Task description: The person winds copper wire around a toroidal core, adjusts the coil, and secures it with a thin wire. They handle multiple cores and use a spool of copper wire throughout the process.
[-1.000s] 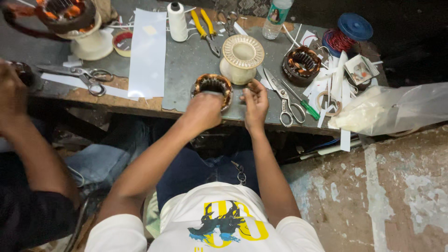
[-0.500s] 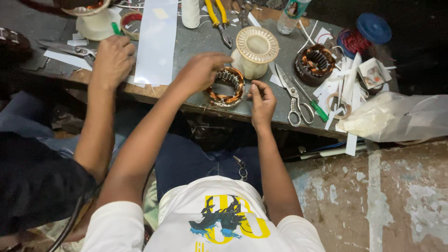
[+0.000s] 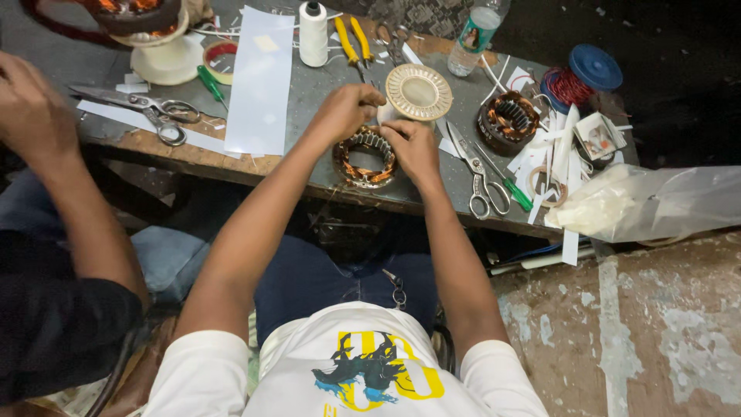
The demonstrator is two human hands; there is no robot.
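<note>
Hands are meeting over a motor stator [image 3: 365, 158] at the near edge of the workbench [image 3: 324, 73], and we are looking straight down on them from the head camera. Our left hand [image 3: 345, 110] is curling over the far rim of the stator, fingers drawn together on top of the copper windings. Our right hand [image 3: 414, 147] is pressing against the stator's right side, fingers bent and closed against its rim; whether they are pinching a wire we cannot tell. The stator itself is lying flat on the grey bench top, just in front of a cream ribbed spool [image 3: 418, 92] that is touching our knuckles.

To the right of our right hand, a pair of scissors [image 3: 478, 174] is lying with a green-handled screwdriver [image 3: 513, 189] beside it. Further right, a second wound stator [image 3: 507, 123] is sitting near a blue reel of red wire [image 3: 580, 77] and a crumpled clear plastic bag [image 3: 648, 205]. Behind our hands, yellow-handled pliers [image 3: 353, 38], a white thread cone [image 3: 312, 35] and a plastic bottle [image 3: 475, 35] are standing or lying on the bench. A long white insulation sheet [image 3: 261, 81] is lying to the left, with another pair of scissors [image 3: 147, 112] beyond it.

At the left edge, another person's hand [image 3: 31, 116] is hovering above the bench, well apart from ours.
</note>
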